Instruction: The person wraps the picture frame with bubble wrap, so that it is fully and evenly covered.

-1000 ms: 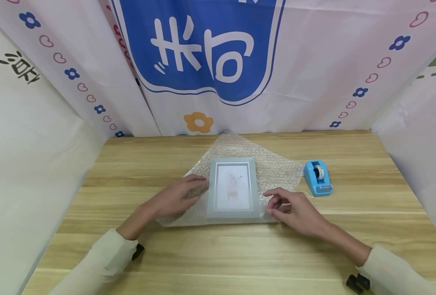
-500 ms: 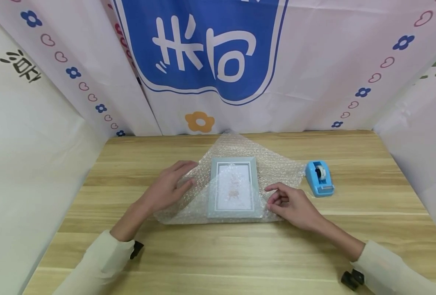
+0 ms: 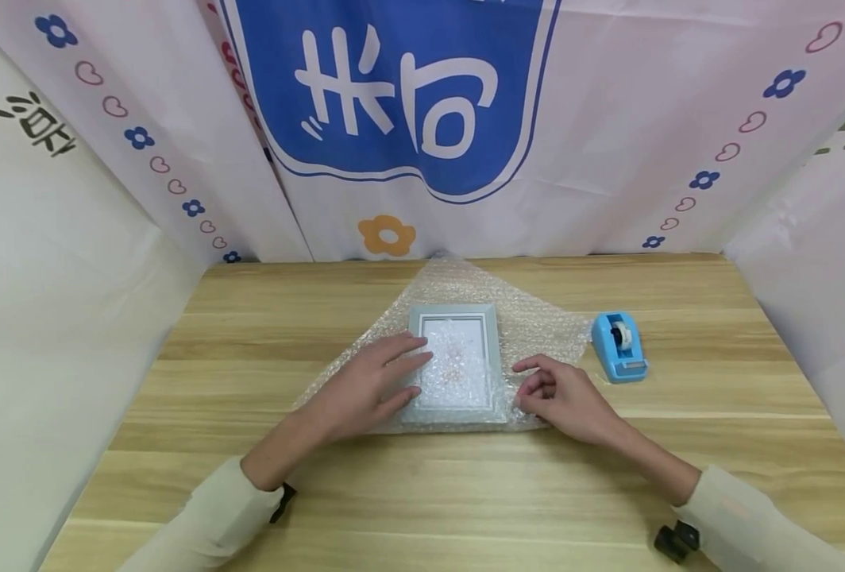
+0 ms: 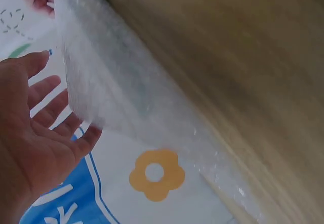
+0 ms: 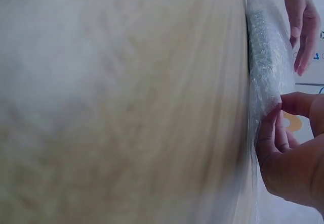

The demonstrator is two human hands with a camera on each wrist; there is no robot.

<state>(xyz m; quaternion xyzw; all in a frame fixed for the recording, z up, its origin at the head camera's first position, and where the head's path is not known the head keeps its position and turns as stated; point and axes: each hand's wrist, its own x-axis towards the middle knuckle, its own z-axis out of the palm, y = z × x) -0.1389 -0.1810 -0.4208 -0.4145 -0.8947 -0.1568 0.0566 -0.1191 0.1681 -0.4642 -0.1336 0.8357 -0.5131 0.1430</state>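
Observation:
A light grey-blue picture frame (image 3: 491,338) lies face up on a sheet of bubble wrap (image 3: 533,322) in the head view. A flap of the wrap is folded over most of its front, and the print inside looks blurred through it. My left hand (image 3: 365,385) is over the frame's left side, fingers spread and nearly straight; whether the fingertips touch the wrap I cannot tell. At the frame's lower right, my right hand (image 3: 569,401) pinches the folded wrap between thumb and fingers, as the right wrist view shows at the bubble wrap's edge (image 5: 268,67).
A blue tape dispenser (image 3: 618,349) with a roll in it stands to the right of the wrap. The wooden table (image 3: 422,500) meets a printed cloth (image 3: 608,143) at its back edge, with pale side walls left and right.
A flap of bubble wrap has come across the frame's front from the left. My left hand moved out left, then rightward over the frame. The right hand has stayed nearly in place.

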